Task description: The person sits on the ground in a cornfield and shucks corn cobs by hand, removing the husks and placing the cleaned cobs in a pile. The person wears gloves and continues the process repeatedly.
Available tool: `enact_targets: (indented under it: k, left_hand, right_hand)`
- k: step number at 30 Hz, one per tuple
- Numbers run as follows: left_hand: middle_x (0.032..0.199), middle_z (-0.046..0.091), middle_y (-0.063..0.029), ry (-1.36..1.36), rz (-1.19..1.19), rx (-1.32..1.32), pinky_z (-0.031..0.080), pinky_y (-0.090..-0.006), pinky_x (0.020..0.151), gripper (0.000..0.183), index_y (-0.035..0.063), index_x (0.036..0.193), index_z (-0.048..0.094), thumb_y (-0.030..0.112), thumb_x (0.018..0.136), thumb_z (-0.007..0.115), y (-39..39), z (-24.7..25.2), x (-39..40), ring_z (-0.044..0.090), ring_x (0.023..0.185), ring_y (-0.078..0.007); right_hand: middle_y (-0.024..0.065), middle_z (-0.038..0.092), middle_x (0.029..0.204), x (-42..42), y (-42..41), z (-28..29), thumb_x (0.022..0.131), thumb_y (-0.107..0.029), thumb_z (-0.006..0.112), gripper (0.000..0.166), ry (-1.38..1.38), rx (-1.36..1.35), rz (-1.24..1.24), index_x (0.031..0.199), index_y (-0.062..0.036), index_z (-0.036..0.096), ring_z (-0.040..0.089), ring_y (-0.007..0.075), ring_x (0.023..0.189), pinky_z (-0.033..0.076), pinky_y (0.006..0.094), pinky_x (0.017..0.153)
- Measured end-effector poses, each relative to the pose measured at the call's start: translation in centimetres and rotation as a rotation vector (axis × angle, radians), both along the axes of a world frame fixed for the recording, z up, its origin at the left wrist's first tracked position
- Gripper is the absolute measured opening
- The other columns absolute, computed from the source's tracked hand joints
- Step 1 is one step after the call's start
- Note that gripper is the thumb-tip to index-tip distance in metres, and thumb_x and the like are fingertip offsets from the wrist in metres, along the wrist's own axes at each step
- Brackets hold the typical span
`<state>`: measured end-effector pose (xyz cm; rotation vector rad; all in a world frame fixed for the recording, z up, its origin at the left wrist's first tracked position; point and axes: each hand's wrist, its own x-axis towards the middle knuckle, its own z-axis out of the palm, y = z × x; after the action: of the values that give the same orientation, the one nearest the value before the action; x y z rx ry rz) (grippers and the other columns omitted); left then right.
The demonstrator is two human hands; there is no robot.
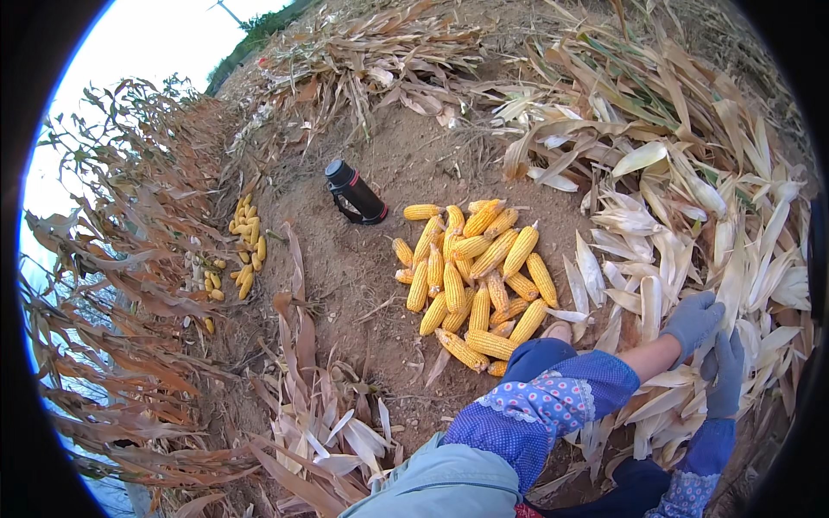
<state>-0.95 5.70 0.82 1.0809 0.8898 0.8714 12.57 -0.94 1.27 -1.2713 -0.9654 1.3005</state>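
Note:
My left hand [696,320], in a grey glove, lies on the pale dry corn husks [654,301] at the right, its fingers bent over them. Just below it, my right hand [724,372], gloved alike, is on the same husks, with its fingertips close to the left hand. The gloves and husks hide whether either hand grips anything. A heap of husked yellow corn cobs [479,269] lies on bare soil left of both hands. Beside the heap, a dark vacuum flask [356,194] with a handle and red bands stands on the soil.
Cut corn stalks [622,97] with dry leaves lie in a thick pile at the upper right, and more stalks [375,52] at the top. Smaller cob heaps [249,236] lie at the left beside standing dry corn plants [142,213]. Loose husks [350,440] lie at the lower left.

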Motion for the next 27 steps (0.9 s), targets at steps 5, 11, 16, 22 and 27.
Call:
enact_targets:
  k: [5, 11, 16, 22, 27]
  left_hand:
    - [0.077, 0.058, -0.0059, -0.182, 0.171, 0.05, 0.046, -0.0281, 0.065, 0.021, 0.0, 0.095, 0.058, 0.018, 0.086, 0.051, 0.5, -2.2, 0.8, 0.053, 0.07, -0.0126]
    - [0.08, 0.055, -0.0069, -0.448, 0.1, -0.225, 0.052, -0.0292, 0.055, 0.017, 0.0027, 0.1, 0.053, 0.01, 0.085, 0.049, 0.9, -1.1, -0.3, 0.057, 0.066, -0.0157]
    - [0.079, 0.057, -0.0114, -0.337, 0.011, -0.304, 0.052, -0.0322, 0.054, 0.028, -0.0007, 0.108, 0.049, 0.011, 0.083, 0.049, 0.4, 0.9, -1.0, 0.06, 0.063, -0.0209]
    - [0.068, 0.056, -0.0083, -0.29, -0.067, -0.285, 0.046, -0.0282, 0.041, 0.017, 0.0024, 0.096, 0.053, 0.012, 0.082, 0.048, 0.3, 0.8, -0.9, 0.052, 0.046, -0.0154]
    - [0.066, 0.055, -0.0081, -0.215, -0.174, -0.284, 0.044, -0.0272, 0.039, 0.017, 0.0019, 0.093, 0.054, 0.013, 0.083, 0.048, -0.2, 1.2, -0.7, 0.051, 0.044, -0.0153]
  right_hand:
    - [-0.0021, 0.053, 0.075, -1.5, 0.0, -1.2, 0.092, -0.023, 0.051, 0.023, -0.08, 0.105, -0.273, 0.102, -0.0037, 0.058, 0.044, 0.0018, 0.056, 0.035, 0.0152, 0.047]
    - [-0.0037, 0.047, 0.059, 0.9, 0.8, -0.5, 0.092, -0.029, 0.051, 0.025, 0.095, -0.063, -0.463, 0.093, -0.0054, 0.059, 0.034, 0.0024, 0.039, 0.024, 0.0162, 0.034]
    - [0.0019, 0.056, 0.075, -0.1, 0.7, 1.0, 0.089, -0.024, 0.055, 0.027, 0.027, -0.024, -0.319, 0.1, -0.0005, 0.059, 0.048, 0.0064, 0.056, 0.04, 0.0192, 0.051]
    - [0.0, 0.053, 0.066, -0.4, 0.4, 1.8, 0.087, -0.028, 0.059, 0.027, 0.033, -0.065, -0.316, 0.095, -0.0027, 0.061, 0.043, 0.0051, 0.049, 0.033, 0.019, 0.043]
    - [-0.0008, 0.05, 0.063, -0.7, 0.1, 2.3, 0.088, -0.031, 0.058, 0.028, 0.102, -0.097, -0.303, 0.09, -0.0041, 0.061, 0.038, 0.004, 0.044, 0.027, 0.0182, 0.038]
